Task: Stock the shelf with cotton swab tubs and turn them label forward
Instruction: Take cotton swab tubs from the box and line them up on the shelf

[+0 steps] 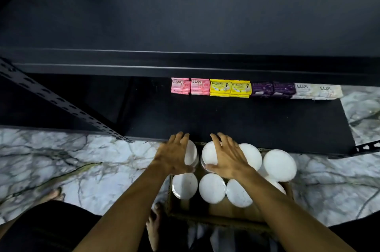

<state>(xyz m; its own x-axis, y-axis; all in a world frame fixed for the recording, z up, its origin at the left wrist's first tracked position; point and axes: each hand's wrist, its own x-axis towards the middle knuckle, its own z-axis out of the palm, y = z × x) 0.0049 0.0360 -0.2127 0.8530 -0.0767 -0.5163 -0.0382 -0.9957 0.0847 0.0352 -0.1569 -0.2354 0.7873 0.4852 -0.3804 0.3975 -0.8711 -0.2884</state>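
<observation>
Several round white-lidded cotton swab tubs stand in a brown cardboard box (213,218) on the floor in front of a black shelf (236,124). My left hand (174,155) is wrapped over the back-left tub (191,152). My right hand (228,157) lies over the tub beside it (208,154), fingers spread across its lid. Both tubs still sit in the box. Other tubs show at the front row (211,188) and at the right (279,165). No labels are visible from above.
A row of soap packs (255,89), pink, yellow, purple and white, lines the back of the lowest shelf. A perforated black upright (61,101) runs diagonally at left. An upper shelf edge (185,62) overhangs. Marble floor surrounds the box; my bare feet are near it.
</observation>
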